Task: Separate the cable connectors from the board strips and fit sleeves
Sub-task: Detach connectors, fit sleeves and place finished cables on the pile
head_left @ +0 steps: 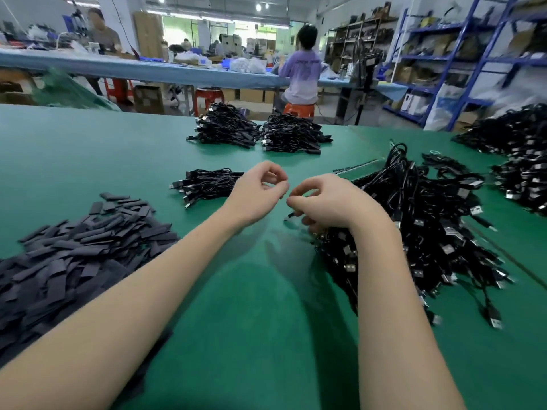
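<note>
- The left hand (260, 187) hovered over the green tabletop (88, 149) with its fingers (273, 174) curled and thumb and forefinger tips close together; whether they pinched anything could not be told.
- The right hand (328, 202) rested at the near edge of the big cable heap (429, 226), its fingers curled round a small dark cable end (291, 215); what exactly it was stayed too small to tell.
- A neat small bundle (207, 184) lay just beyond the left hand, and two larger stacks (257, 131) sat farther back; these were probably finished work.
- The pile of dark sleeves (74, 250) at the left remained large, and the heap on the right was still big, with more cables at the far right (518, 161).
- A pale strip (358, 166) showed behind the heap.
- In my judgement, a good share was done, but most cables remained.
</note>
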The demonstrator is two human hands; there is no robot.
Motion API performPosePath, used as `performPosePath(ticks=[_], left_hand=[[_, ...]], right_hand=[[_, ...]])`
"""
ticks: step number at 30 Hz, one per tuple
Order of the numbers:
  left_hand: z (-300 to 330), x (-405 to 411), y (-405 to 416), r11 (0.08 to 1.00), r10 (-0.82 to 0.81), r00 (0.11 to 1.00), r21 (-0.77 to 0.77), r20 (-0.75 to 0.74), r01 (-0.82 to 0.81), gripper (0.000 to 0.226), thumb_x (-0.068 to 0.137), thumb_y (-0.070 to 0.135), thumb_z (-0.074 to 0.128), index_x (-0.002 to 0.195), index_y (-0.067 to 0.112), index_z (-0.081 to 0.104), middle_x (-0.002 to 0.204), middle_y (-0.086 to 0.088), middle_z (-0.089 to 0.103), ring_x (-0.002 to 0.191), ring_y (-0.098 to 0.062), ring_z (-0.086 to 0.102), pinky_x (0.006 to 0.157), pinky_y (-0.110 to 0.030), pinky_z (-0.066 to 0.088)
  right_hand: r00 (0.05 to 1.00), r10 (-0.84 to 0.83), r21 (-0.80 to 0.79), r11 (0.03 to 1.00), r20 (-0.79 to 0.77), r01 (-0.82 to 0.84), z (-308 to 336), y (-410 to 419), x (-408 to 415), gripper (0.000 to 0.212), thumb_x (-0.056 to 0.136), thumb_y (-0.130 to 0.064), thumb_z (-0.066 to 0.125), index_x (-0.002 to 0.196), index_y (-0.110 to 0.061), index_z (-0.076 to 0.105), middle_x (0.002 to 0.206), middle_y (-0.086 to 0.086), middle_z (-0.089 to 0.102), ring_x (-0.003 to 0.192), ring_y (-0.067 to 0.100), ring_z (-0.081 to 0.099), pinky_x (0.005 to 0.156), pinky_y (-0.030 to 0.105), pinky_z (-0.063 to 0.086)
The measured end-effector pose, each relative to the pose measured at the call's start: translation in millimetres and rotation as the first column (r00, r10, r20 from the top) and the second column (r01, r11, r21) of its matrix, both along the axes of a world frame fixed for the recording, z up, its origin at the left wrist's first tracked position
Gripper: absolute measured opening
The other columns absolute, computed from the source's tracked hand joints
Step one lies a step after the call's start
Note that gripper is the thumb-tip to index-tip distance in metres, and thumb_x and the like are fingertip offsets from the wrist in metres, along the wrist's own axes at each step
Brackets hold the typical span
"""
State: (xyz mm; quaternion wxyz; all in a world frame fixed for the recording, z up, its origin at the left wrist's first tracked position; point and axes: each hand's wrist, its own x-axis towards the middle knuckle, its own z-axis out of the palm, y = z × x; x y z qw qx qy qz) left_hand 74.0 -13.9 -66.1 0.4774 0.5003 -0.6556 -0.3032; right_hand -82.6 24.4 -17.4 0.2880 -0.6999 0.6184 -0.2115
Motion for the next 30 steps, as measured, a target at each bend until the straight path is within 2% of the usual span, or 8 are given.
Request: performPosePath(ticks=[4, 8, 15, 21, 23, 25, 28, 30], left_hand=[[26, -29, -2, 0.991, -0.125, 0.992, 0.039, 0.002, 0.125, 0.007, 0.096, 0.024, 0.064, 0.101, 0.020, 0.066, 0.100, -0.003, 0.071, 0.081, -0.010, 0.066, 0.069, -0.020, 0.048], [39, -59, -8, 0.984, -0.166, 0.982, 0.079, 0.088, 0.159, 0.015, 0.097, 0.033, 0.061, 0.105, 0.024, 0.068, 0.102, 0.001, 0.071, 0.091, -0.015, 0.065, 0.071, -0.026, 0.049], [60, -87, -25, 0.961, -0.116, 0.981, 0.266, 0.159, 0.070, 0.014, 0.094, 0.029, 0.058, 0.094, 0.016, 0.063, 0.087, -0.005, 0.051, 0.072, -0.020, 0.040, 0.057, -0.028, 0.030], [74, -101, -31, 0.978, -0.072, 0.894, 0.207, 0.443, -0.024, 0.025, 0.093, 0.032, 0.060, 0.101, 0.009, 0.066, 0.090, -0.005, 0.058, 0.063, -0.014, 0.046, 0.048, -0.023, 0.033], [75, -105, -34, 0.981, -0.065, 0.861, 0.193, 0.504, -0.039, 0.022, 0.092, 0.029, 0.060, 0.088, 0.008, 0.063, 0.081, -0.005, 0.055, 0.058, -0.014, 0.043, 0.040, -0.019, 0.032], [80, -105, -36, 0.972, -0.080, 0.894, 0.234, 0.440, -0.028, 0.026, 0.093, 0.031, 0.059, 0.077, 0.011, 0.055, 0.070, -0.003, 0.046, 0.052, -0.016, 0.037, 0.035, -0.015, 0.025], [86, -105, -37, 0.945, -0.123, 0.929, 0.326, 0.350, 0.002, 0.034, 0.095, 0.046, 0.056, 0.091, 0.013, 0.060, 0.070, -0.003, 0.045, 0.049, -0.016, 0.033, 0.039, -0.015, 0.025], [82, -106, -39, 0.940, -0.137, 0.936, 0.340, 0.325, 0.020, 0.037, 0.096, 0.048, 0.057, 0.087, 0.013, 0.057, 0.069, -0.003, 0.044, 0.049, -0.015, 0.032, 0.041, -0.016, 0.024]], right_hand=[[0.991, -0.133, -0.147, 0.980, 0.030, 0.136, 18, 10, -33, 0.016, 0.090, -0.039, 0.065, 0.102, -0.031, 0.073, 0.098, 0.003, 0.076, 0.087, 0.020, 0.074, 0.086, 0.044, 0.061], [0.964, -0.241, -0.219, 0.940, 0.116, 0.261, 19, 15, -54, 0.017, 0.089, -0.039, 0.067, 0.102, -0.030, 0.074, 0.104, 0.005, 0.074, 0.092, 0.022, 0.072, 0.087, 0.043, 0.060], [0.921, -0.339, -0.286, 0.879, 0.189, 0.382, 19, 15, -67, 0.011, 0.089, -0.033, 0.068, 0.097, -0.027, 0.073, 0.090, 0.006, 0.075, 0.082, 0.023, 0.074, 0.080, 0.044, 0.063], [0.915, -0.362, -0.283, 0.872, 0.177, 0.399, 20, 17, -67, 0.015, 0.090, -0.035, 0.067, 0.101, -0.027, 0.073, 0.087, 0.002, 0.076, 0.083, 0.022, 0.074, 0.083, 0.041, 0.062], [0.916, -0.363, -0.279, 0.874, 0.170, 0.398, 20, 18, -66, 0.017, 0.090, -0.036, 0.066, 0.103, -0.027, 0.073, 0.089, 0.004, 0.076, 0.083, 0.023, 0.074, 0.083, 0.042, 0.062], [0.913, -0.369, -0.277, 0.871, 0.174, 0.405, 20, 18, -65, 0.018, 0.090, -0.035, 0.066, 0.104, -0.027, 0.073, 0.090, 0.004, 0.076, 0.083, 0.023, 0.074, 0.083, 0.042, 0.062], [0.906, -0.380, -0.271, 0.866, 0.187, 0.419, 21, 18, -66, 0.016, 0.088, -0.033, 0.065, 0.101, -0.027, 0.073, 0.091, 0.004, 0.076, 0.085, 0.024, 0.074, 0.084, 0.042, 0.062], [0.907, -0.376, -0.268, 0.869, 0.188, 0.416, 21, 19, -65, 0.015, 0.088, -0.033, 0.065, 0.100, -0.027, 0.073, 0.091, 0.003, 0.076, 0.085, 0.024, 0.074, 0.083, 0.042, 0.062]])
